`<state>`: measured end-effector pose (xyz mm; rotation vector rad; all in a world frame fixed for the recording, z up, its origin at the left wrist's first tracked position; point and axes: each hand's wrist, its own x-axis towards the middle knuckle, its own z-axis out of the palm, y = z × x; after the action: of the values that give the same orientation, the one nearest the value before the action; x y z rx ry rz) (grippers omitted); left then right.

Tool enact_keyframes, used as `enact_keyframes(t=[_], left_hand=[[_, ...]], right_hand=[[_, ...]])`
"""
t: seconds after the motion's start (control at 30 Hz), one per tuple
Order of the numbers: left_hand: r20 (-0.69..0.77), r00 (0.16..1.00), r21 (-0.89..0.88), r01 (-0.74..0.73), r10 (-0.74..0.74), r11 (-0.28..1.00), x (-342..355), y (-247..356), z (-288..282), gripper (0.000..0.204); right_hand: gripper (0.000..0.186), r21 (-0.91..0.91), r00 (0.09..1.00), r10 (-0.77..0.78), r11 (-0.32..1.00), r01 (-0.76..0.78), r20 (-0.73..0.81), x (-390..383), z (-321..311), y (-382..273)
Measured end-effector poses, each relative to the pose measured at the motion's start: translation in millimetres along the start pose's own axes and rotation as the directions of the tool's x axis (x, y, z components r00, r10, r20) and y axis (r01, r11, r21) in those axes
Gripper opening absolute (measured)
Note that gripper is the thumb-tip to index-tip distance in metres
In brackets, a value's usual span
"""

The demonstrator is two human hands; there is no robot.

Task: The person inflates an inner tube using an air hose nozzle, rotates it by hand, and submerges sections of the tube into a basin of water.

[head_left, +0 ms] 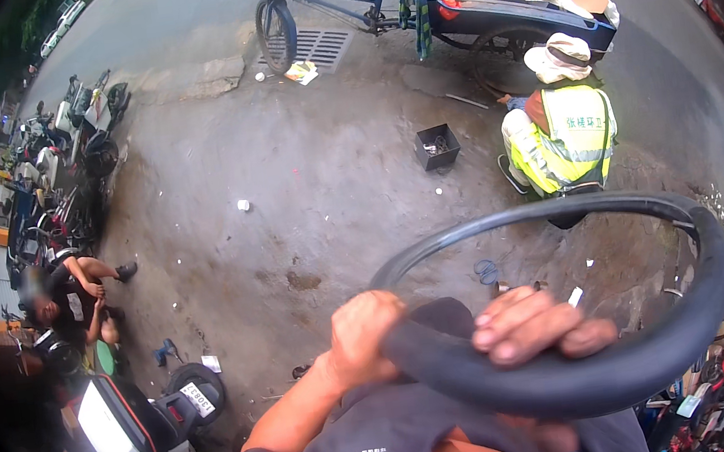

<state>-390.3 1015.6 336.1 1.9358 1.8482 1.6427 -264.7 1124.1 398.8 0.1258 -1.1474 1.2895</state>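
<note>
Rubber tube in curled hands

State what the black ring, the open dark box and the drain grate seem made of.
Black ring: probably rubber, smooth, with a soft sheen.
Open dark box: metal or plastic, unclear; thin, flat walls, dull finish.
Drain grate: likely metal, dull grey, with regular slots.

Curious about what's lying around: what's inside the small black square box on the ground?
Small greyish, metallic-looking pieces show inside the black square box; anything beneath them is covered.
</note>
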Motion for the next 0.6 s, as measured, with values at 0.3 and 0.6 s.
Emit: enact_keyframes(t=[0.3, 0.6], left_hand=[[0.029, 0.996, -0.071, 0.086, -0.084, 0.994, -11.9, 16.3, -28.5, 0.042], [0.074, 0.997, -0.075, -0.001, 0.006, 0.997, -2.7, 18.9, -69.9, 0.053]], right_hand=[[0.086, 0.128, 0.961, 0.132, 0.978, -0.167, 0.244, 1.1, 16.8, 5.0], [0.066, 0.15, 0.975, 0.087, 0.981, -0.119, 0.206, 24.1, 87.0, -2.6]])
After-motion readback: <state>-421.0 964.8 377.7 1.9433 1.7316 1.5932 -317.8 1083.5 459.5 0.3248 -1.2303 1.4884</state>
